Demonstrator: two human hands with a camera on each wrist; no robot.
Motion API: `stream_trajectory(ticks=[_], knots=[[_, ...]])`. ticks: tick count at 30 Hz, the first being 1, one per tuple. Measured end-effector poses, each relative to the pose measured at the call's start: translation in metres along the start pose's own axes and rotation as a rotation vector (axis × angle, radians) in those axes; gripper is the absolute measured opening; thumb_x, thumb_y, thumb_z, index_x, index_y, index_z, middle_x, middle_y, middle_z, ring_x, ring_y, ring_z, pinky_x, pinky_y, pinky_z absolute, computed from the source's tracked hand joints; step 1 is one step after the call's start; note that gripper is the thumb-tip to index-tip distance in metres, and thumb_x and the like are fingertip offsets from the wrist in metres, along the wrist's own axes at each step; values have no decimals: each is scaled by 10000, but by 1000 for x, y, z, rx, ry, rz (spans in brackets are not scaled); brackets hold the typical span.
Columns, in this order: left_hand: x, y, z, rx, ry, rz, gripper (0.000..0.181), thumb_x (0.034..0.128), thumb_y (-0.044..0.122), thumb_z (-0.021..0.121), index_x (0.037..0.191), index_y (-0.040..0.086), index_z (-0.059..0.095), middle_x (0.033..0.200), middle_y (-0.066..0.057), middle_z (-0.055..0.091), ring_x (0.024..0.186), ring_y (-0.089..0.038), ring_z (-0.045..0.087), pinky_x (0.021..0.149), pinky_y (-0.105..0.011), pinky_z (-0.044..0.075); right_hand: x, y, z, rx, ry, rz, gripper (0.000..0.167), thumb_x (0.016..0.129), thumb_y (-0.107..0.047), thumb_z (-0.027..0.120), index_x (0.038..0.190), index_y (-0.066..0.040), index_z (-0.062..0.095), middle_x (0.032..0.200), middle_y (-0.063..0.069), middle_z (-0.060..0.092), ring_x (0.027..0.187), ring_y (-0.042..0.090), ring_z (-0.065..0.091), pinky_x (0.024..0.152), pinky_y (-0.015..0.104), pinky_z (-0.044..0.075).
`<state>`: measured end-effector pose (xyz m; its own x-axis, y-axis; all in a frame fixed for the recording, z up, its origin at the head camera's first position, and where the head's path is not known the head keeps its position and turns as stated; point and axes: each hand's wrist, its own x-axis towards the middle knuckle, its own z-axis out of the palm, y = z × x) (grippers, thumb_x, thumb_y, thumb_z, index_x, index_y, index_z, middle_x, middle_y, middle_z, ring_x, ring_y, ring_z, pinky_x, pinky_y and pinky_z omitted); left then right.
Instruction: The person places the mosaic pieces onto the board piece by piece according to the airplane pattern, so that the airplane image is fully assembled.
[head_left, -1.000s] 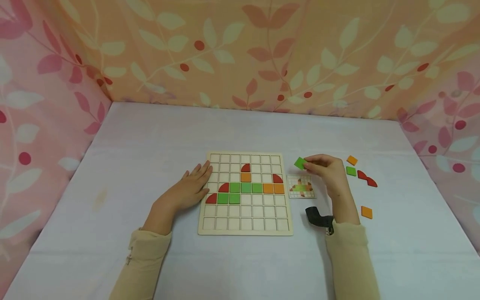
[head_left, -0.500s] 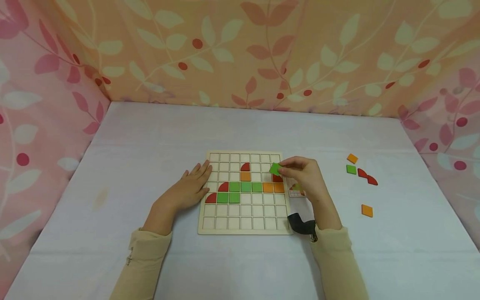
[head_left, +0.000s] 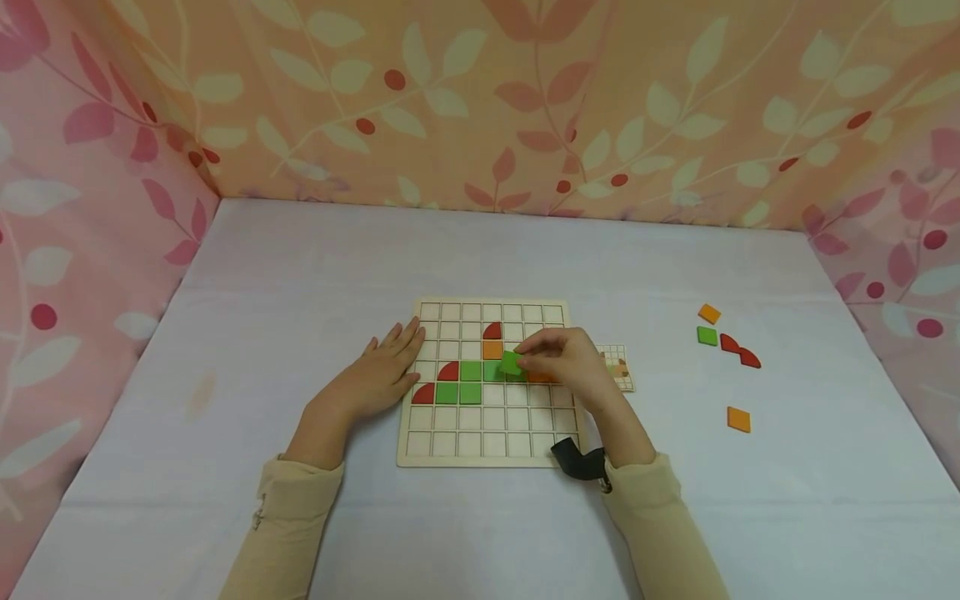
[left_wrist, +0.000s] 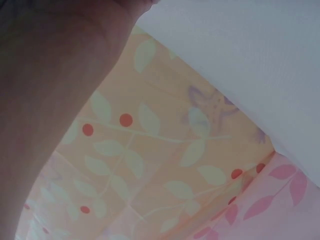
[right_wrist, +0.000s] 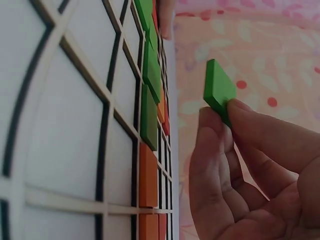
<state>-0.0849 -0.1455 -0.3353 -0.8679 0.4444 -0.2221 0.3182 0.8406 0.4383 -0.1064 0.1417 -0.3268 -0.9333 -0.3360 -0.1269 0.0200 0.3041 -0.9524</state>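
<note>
My right hand [head_left: 564,364] pinches a green square tile [head_left: 512,362] between thumb and fingers above the grid board [head_left: 491,461]. In the right wrist view the green tile [right_wrist: 218,90] is held up apart from the board. My left hand [head_left: 379,377] lies with its fingers straight on the board's left edge. Set in the board's cells are red quarter-round tiles [head_left: 423,394], green squares [head_left: 458,393] and an orange square [head_left: 492,350]. The right hand covers part of the row's orange tiles, which show in the right wrist view [right_wrist: 148,175].
A pattern card [head_left: 619,367] lies right of the board, partly hidden by the right hand. Further right lie loose orange squares [head_left: 738,419], a green square [head_left: 707,336] and two red quarter-rounds [head_left: 739,350]. Patterned cloth [head_left: 450,108] walls the white table.
My right hand has carried the green tile leftward from beside the board to over its middle row. The left hand has stayed on the board's edge.
</note>
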Motion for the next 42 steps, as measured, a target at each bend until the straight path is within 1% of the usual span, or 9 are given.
stream_trajectory(ticks=[3, 6, 9, 14, 21, 28, 34, 42], knots=[[0, 0, -1, 5, 1, -2, 625, 982, 177, 463, 1487, -24, 154, 1567, -157, 55, 1419, -366, 66, 1108, -570, 87, 0, 1, 3, -30, -43, 2, 126, 827, -23, 693, 938, 37, 699, 834, 75, 695, 732, 162, 631, 668, 275, 513], [0, 0, -1, 4, 2, -3, 627, 981, 176, 466, 1487, -25, 155, 1566, -158, 55, 1419, -365, 66, 1108, -571, 87, 0, 2, 6, -69, -78, -12, 103, 813, -12, 698, 907, 30, 704, 781, 53, 683, 711, 162, 619, 663, 272, 508], [-1, 1, -2, -4, 1, -3, 627, 980, 173, 468, 1486, -27, 155, 1566, -160, 55, 1419, -367, 64, 1106, -574, 85, 0, 2, 8, -114, -104, 2, 80, 797, -11, 714, 875, 8, 717, 792, 35, 685, 738, 154, 603, 678, 275, 494], [0, 1, -1, -4, -2, -4, 630, 981, 179, 470, 1487, -23, 154, 1566, -156, 51, 1420, -363, 61, 1108, -570, 79, 0, 2, 12, -174, -150, 28, 65, 786, -20, 735, 849, -4, 729, 852, 52, 696, 767, 164, 594, 694, 303, 486], [0, -1, 2, -2, -3, -10, 630, 981, 183, 471, 1490, -14, 157, 1568, -148, 48, 1421, -359, 59, 1108, -573, 77, 0, 3, 17, -233, -150, 36, 61, 773, -46, 758, 827, -31, 733, 810, 13, 691, 749, 132, 589, 702, 296, 484], [1, -3, 3, 5, 0, -5, 623, 988, 189, 455, 1494, -8, 148, 1571, -138, 35, 1423, -353, 56, 1108, -571, 79, 0, 5, 19, -160, -144, 71, 72, 774, -19, 744, 824, 23, 711, 722, 68, 688, 617, 177, 656, 613, 315, 554], [1, -3, 3, 1, -5, -5, 625, 987, 185, 455, 1492, -13, 146, 1570, -144, 34, 1422, -358, 52, 1107, -575, 75, 1, 6, 20, -154, -141, 66, 70, 780, -18, 740, 821, 32, 716, 704, 75, 686, 606, 173, 653, 595, 310, 556], [1, -3, 2, 8, -6, -3, 634, 984, 190, 461, 1492, -13, 141, 1570, -144, 33, 1422, -358, 54, 1108, -573, 77, 1, 4, 22, -141, -131, 83, 74, 782, -9, 732, 826, 45, 708, 696, 81, 682, 602, 175, 652, 590, 310, 557]])
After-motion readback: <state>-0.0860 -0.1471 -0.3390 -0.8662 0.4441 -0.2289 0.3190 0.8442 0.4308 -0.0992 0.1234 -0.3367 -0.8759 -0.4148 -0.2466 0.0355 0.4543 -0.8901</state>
